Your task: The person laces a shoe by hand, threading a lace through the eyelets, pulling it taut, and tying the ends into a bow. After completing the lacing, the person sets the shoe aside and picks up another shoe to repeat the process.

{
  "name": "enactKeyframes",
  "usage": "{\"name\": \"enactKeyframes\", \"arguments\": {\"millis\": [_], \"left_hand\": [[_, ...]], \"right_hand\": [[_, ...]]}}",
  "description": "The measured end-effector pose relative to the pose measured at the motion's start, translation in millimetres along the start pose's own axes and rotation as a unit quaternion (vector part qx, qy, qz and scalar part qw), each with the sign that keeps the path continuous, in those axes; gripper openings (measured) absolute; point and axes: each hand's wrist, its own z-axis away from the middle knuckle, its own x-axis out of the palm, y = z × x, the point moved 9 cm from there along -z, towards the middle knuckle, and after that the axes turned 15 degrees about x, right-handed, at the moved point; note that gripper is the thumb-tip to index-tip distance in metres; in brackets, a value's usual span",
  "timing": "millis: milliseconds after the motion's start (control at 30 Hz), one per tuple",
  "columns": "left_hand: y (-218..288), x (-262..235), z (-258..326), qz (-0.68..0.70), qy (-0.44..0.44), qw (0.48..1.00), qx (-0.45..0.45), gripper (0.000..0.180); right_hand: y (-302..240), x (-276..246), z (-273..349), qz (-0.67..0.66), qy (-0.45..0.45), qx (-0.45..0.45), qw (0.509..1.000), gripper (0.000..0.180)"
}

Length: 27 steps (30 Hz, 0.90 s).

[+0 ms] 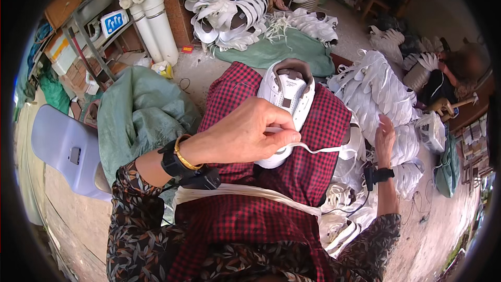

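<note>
Your left grip [255,129] pinches lace [319,150], likely limp; right grip [385,138], 3 o'clock, spread. Brace shoe [286,102], probably light, by 12 o'clock collar [292,64].

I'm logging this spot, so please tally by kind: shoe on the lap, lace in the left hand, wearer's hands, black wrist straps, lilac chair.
White shoe: 1
White lace: 1
Hands: 2, left hand and right hand
Black wrist straps: 2
Lilac chair: 1
Total: 7
</note>
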Motion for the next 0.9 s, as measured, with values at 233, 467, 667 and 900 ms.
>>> {"name": "enactKeyframes", "arguments": {"millis": [233, 467, 667, 900], "left_hand": [[-0.6, 16.4, -3.9, 0.010, 0.028, 1.000, -0.004, 0.014], [-11.0, 2.5, 26.9, -0.019, -0.010, 0.997, -0.074, 0.016], [-11.4, 3.0, 20.8, -0.033, 0.006, 0.997, -0.064, 0.015], [-38.4, 5.4, 35.0, -0.067, 0.089, 0.993, -0.041, 0.027]], "right_hand": [[-358.2, 72.3, 171.1, -0.312, -0.423, 0.032, 0.850, 0.043], [-330.0, 98.7, 163.5, -0.165, -0.426, -0.041, 0.889, 0.024], [-338.7, 113.4, 166.7, -0.239, -0.529, 0.100, 0.808, 0.011], [-321.4, 115.2, 141.8, -0.217, -0.388, 0.007, 0.896, 0.012]]}}
